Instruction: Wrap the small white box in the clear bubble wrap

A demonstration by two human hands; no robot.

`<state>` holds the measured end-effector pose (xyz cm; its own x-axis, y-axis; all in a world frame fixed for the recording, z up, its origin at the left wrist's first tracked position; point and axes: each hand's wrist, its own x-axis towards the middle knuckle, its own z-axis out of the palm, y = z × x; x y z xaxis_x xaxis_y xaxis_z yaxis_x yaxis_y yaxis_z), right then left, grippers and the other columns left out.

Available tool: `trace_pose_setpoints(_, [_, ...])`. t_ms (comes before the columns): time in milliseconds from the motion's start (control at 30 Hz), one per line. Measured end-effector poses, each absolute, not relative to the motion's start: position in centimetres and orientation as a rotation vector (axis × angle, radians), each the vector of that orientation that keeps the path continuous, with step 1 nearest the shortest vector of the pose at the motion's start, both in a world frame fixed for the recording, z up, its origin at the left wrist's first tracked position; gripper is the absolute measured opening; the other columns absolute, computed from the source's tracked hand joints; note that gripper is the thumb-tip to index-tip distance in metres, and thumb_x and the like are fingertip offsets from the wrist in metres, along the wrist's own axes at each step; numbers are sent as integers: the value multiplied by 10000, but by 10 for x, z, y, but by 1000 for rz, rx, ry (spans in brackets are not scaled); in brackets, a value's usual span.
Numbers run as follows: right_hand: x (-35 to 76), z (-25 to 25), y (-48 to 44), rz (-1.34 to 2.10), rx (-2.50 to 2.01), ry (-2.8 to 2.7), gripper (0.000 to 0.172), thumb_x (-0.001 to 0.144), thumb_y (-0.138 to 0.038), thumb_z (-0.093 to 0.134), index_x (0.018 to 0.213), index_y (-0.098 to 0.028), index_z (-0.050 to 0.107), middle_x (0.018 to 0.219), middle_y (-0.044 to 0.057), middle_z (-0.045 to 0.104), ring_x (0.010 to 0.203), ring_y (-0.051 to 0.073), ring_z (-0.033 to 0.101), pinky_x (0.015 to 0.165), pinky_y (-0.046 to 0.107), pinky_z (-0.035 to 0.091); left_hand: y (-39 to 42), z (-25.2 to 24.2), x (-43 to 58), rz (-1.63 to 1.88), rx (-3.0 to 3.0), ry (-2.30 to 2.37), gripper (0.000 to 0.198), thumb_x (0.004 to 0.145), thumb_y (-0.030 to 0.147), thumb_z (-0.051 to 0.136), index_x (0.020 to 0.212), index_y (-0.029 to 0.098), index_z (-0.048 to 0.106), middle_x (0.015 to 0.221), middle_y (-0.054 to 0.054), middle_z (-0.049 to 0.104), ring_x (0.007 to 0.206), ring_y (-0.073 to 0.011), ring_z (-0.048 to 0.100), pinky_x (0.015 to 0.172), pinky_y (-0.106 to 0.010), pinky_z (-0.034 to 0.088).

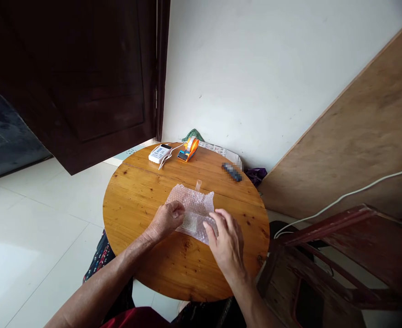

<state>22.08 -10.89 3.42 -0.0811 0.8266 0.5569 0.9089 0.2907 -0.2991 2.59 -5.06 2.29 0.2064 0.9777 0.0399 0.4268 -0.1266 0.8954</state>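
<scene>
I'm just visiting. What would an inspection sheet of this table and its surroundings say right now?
Surface: round wooden table, knotty planks.
Job's things: bubble wrap lying flat, a small pale square item showing through it; tape strip at its far edge.
Clutter: white device, orange tape dispenser, blurred dark object.
Hands: left hand curled on the wrap's left edge, grip unclear; right hand flat on it.
Cables: white lead by the device; white cable at right.
Surroundings: dark door, leaning board, wooden chair.

Two hands — left hand [167,220], right hand [226,241], one bubble-wrap sheet [193,204], one tape dispenser [188,149], one table [142,187]
</scene>
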Motion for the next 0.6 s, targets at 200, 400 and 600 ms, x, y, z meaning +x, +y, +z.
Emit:
trace_pose_setpoints(200, [185, 43, -122, -280, -1316, -2325, 222, 950, -155, 509, 1135, -175, 629, 1102, 94, 681, 1000, 235, 579, 881, 376, 421, -48, 22, 24, 847, 1735, 1360, 124, 771, 172, 574, 841, 151, 675, 745, -3, 675, 718, -133, 605, 676, -210, 441])
trace_pose_setpoints(400, [184, 34, -109, -181, -1499, -2441, 289, 934, -215, 581, 1223, -207, 591, 1135, 91, 656, 981, 242, 549, 847, 388, 393, -40, 19, -13, 846, 1704, 1529, 223, 778, 243, 627, 983, 170, 677, 739, 4, 657, 691, -139, 595, 649, -222, 442])
trace_pose_setpoints(600, [178, 47, -100, -135, -1593, -2526, 305, 918, -339, 623, 1218, -287, 597, 1089, 74, 625, 988, 252, 518, 791, 364, 372, -48, 19, -35, 758, 1579, 1761, 335, 807, 314, 640, 1085, 127, 655, 810, -26, 677, 682, -139, 607, 618, -220, 438])
